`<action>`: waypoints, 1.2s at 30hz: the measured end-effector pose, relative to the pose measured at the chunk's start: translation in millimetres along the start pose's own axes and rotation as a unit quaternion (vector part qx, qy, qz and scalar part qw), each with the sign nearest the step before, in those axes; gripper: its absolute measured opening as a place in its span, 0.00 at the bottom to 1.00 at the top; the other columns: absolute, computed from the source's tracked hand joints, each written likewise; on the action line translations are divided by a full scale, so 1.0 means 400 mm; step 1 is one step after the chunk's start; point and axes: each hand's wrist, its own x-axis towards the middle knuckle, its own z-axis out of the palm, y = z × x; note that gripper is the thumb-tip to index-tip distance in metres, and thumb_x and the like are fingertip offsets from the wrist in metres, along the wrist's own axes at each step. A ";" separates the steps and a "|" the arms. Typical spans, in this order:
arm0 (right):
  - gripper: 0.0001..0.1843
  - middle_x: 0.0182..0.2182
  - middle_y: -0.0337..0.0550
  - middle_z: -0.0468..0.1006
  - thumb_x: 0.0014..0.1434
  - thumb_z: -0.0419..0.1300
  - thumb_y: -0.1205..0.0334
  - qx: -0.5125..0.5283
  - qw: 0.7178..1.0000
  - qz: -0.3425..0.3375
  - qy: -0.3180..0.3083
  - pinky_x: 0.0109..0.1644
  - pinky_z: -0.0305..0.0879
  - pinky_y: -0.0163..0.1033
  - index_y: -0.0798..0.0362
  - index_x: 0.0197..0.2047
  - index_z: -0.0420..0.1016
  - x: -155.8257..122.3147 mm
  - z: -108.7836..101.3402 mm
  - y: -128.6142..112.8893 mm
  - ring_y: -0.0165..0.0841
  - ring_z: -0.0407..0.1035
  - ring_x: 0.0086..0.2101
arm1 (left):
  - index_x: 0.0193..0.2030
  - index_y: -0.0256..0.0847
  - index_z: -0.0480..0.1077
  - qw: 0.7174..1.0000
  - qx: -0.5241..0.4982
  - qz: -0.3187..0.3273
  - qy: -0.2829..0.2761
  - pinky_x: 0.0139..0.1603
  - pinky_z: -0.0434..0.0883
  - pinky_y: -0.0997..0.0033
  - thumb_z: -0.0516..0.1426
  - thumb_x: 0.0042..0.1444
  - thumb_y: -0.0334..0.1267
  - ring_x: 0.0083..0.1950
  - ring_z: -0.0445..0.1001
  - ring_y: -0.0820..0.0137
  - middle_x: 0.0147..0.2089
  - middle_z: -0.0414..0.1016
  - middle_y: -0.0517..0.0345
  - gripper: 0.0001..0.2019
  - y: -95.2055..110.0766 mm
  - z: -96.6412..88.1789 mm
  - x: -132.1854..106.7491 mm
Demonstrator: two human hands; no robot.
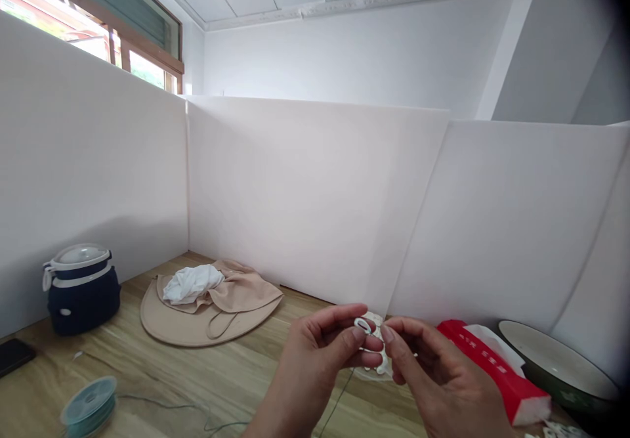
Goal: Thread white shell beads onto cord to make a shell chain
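Observation:
Between the thumb and fingers of my left hand [317,352] is a small white ring-shaped piece [363,324]. My right hand [438,375] is closed in a pinch right beside it; whatever lies between those fingertips is too small to make out. A thin green thread [338,398] hangs below my left hand. More green thread runs along the table from a spool [90,406] at the lower left. Behind my fingers, partly hidden, several small white pieces [380,367] lie on the table.
A beige hat [172,329] with a crumpled white cloth [194,285] lies further back on the wooden table [236,372]. A navy container [83,300] and a dark phone [14,357] are at left. On the right are a red tissue pack [497,366] and a basin [556,359]. White panels [295,195] enclose the table.

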 end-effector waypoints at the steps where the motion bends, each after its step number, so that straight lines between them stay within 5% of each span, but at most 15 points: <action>1: 0.13 0.19 0.35 0.75 0.48 0.63 0.47 -0.004 1.000 0.000 -0.006 0.28 0.65 0.31 0.48 0.28 0.77 -0.001 0.000 -0.001 0.29 0.66 0.20 | 0.46 0.31 0.74 1.000 0.000 0.007 0.004 0.41 0.75 0.67 0.67 0.46 0.36 0.34 0.78 0.68 0.35 0.80 0.47 0.20 0.000 0.000 0.002; 10: 0.12 0.20 0.34 0.76 0.48 0.63 0.47 -0.016 1.000 -0.009 -0.016 0.27 0.65 0.31 0.47 0.28 0.78 -0.003 0.002 -0.004 0.29 0.67 0.20 | 0.38 0.32 0.77 0.999 0.031 0.036 0.003 0.31 0.74 0.70 0.68 0.43 0.38 0.33 0.77 0.66 0.33 0.80 0.47 0.15 0.001 0.000 0.002; 36: 0.12 0.21 0.33 0.75 0.48 0.63 0.48 -0.021 1.000 0.003 0.005 0.26 0.65 0.29 0.47 0.29 0.77 -0.017 0.018 -0.016 0.28 0.67 0.19 | 0.39 0.32 0.77 0.998 0.061 0.025 0.007 0.33 0.73 0.72 0.67 0.44 0.37 0.35 0.77 0.66 0.34 0.81 0.46 0.16 0.006 0.003 0.001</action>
